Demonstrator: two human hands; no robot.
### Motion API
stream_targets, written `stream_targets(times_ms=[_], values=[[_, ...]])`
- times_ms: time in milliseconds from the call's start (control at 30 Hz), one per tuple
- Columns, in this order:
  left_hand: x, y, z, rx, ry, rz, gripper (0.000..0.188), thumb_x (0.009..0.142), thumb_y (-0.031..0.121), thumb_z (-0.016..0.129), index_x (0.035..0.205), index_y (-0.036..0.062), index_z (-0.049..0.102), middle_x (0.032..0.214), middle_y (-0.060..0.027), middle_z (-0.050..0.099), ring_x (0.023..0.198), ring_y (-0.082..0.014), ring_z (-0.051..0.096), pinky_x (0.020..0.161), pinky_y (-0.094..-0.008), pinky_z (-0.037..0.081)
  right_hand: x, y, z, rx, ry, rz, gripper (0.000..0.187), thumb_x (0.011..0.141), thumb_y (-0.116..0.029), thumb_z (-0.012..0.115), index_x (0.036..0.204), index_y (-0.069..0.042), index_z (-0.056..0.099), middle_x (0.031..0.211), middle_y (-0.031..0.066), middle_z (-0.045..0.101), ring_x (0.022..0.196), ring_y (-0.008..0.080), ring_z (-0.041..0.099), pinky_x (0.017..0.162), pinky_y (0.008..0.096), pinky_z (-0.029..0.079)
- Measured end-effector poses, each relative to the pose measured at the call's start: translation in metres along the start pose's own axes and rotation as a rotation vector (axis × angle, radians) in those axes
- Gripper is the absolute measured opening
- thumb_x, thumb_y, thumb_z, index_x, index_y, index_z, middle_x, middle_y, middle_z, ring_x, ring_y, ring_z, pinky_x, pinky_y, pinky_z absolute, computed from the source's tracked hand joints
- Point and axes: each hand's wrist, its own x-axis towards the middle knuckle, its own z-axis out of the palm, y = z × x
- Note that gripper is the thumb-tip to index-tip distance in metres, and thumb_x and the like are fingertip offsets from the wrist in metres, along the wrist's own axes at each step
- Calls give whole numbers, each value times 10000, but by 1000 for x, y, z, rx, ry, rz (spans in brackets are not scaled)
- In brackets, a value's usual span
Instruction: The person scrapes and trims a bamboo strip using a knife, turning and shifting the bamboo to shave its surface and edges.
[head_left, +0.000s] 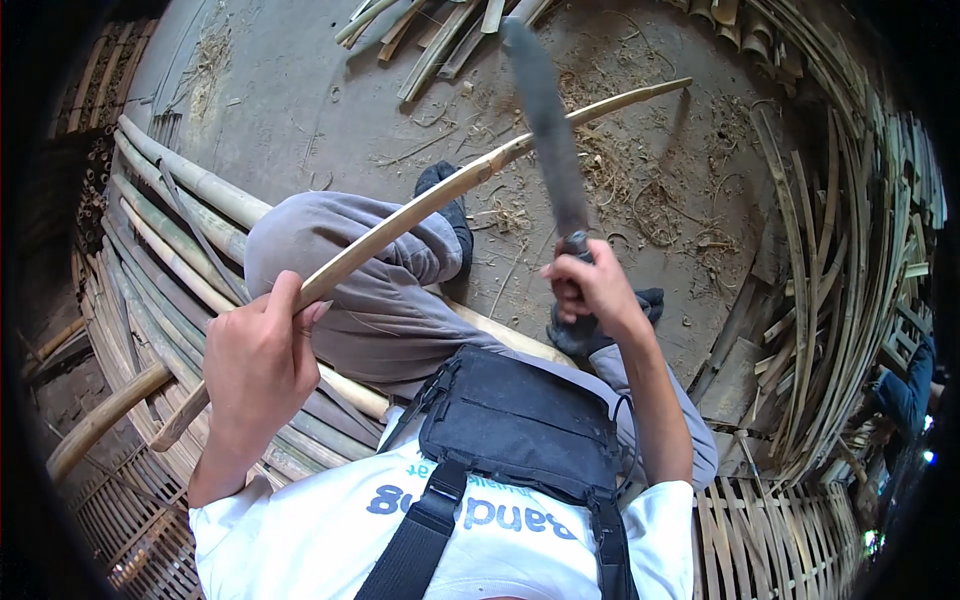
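My left hand (262,350) is closed round a long split bamboo strip (420,203), thumb and fingers gripping it near its lower end. The strip slants up and away to the right across my raised knee, its far end beyond my feet. In my right hand (600,290) is the dark handle of a machete (550,125), fingers wrapped round it. The broad grey blade points away from me and crosses over the strip near its far part. Whether the blade touches the strip, I cannot tell.
Bamboo poles (200,190) lie at my left and under my legs. Shavings (630,175) litter the floor. Split pieces (450,45) lie at the far side, and bundled strips (850,250) curve along the right. Woven slats (770,530) stand at the lower right.
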Motion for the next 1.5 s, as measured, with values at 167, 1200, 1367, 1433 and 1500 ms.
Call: stream_targets(times_ms=[167, 1200, 1367, 1433, 1500], values=[[3, 0, -4, -30, -36, -11, 194, 864, 113, 622, 792, 46, 455, 571, -144, 538, 496, -361, 551, 454, -429, 395, -4, 23, 20, -24, -67, 3, 133, 799, -44, 598, 765, -36, 469, 521, -21, 379, 374, 79, 339, 359, 265, 322], [6, -6, -10, -226, -28, -52, 240, 900, 117, 601, 745, 2, 458, 510, -153, 453, 424, -315, 464, 436, -367, 332, -21, 22, 33, -404, -88, -55, 207, 805, -151, 670, 736, -10, 536, 570, 50, 552, 447, 164, 556, 442, 307, 437], [18, -20, -33, -638, -371, -380, 325, 951, 202, 562, 722, -27, 529, 476, -67, 460, 438, -123, 452, 452, -296, 365, -38, 22, 45, -842, 194, -782, 239, 786, -123, 693, 857, 19, 514, 653, 217, 573, 639, 403, 601, 564, 396, 446], [16, -27, -29, -775, -462, -392, 327, 956, 217, 561, 734, -22, 551, 512, -30, 495, 470, -82, 449, 459, -273, 366, -38, 19, 46, -897, 194, -790, 264, 787, -116, 700, 919, 19, 515, 661, 210, 590, 623, 381, 605, 565, 391, 452], [11, -26, -25, -770, -456, -416, 330, 957, 222, 560, 731, -19, 552, 529, -25, 506, 479, -76, 455, 460, -268, 366, -29, 16, 45, -764, -59, -512, 195, 803, -81, 690, 885, -19, 525, 623, 111, 604, 589, 194, 641, 546, 338, 478]])
